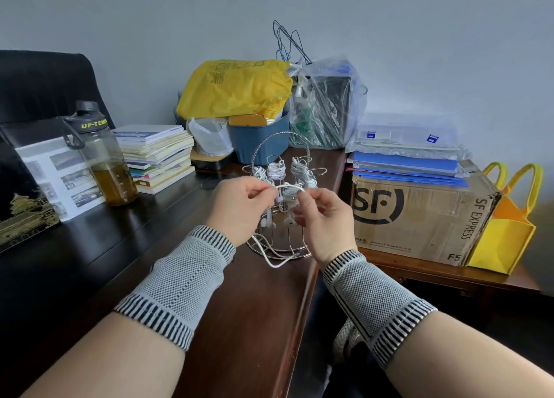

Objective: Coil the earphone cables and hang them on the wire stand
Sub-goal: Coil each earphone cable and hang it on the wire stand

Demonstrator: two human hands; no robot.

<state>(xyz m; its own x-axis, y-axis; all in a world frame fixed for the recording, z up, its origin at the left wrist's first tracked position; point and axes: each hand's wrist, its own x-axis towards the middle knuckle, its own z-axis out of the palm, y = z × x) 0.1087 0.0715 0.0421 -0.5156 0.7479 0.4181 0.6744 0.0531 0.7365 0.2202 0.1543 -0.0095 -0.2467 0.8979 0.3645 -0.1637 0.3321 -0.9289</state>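
A silver wire stand (280, 146) with an arched handle stands on the dark wooden desk (245, 301). Several coiled white earphone bundles (275, 170) hang on its upper hooks. In front of the stand, my left hand (239, 206) and my right hand (326, 221) each pinch a white earphone cable (289, 185) stretched in a short loop between them. The rest of that cable trails down past the stand's base and lies on the desk (277, 262). Earbuds dangle between my hands.
A bottle with amber liquid (105, 161) and a stack of books (156, 155) sit at the left. A yellow bag (236, 87), blue tub (260, 140) and plastic bags stand behind the stand. An SF cardboard box (419, 218) with blue folders and a yellow tote (506, 227) occupy the right table.
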